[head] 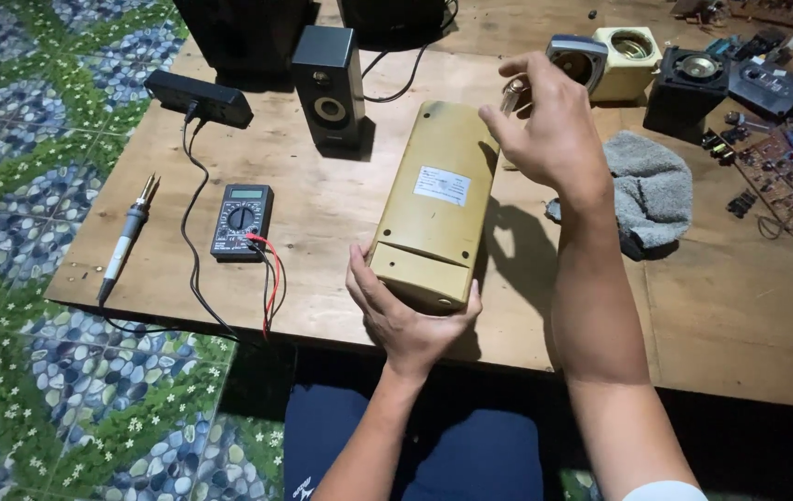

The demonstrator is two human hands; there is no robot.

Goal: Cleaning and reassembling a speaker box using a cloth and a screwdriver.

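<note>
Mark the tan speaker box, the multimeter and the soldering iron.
tan speaker box [434,199], head view, middle of its back panel.
multimeter [242,219], head view, on its dial.
soldering iron [125,243], head view, on its grey handle.

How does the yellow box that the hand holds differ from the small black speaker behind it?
The yellow rectangular plastic box lies flat on its face; the black speaker stands upright. The box is larger and pale; the speaker is dark, with a round cone showing. The left hand grips only the box. Both rest on the wooden table.
</note>
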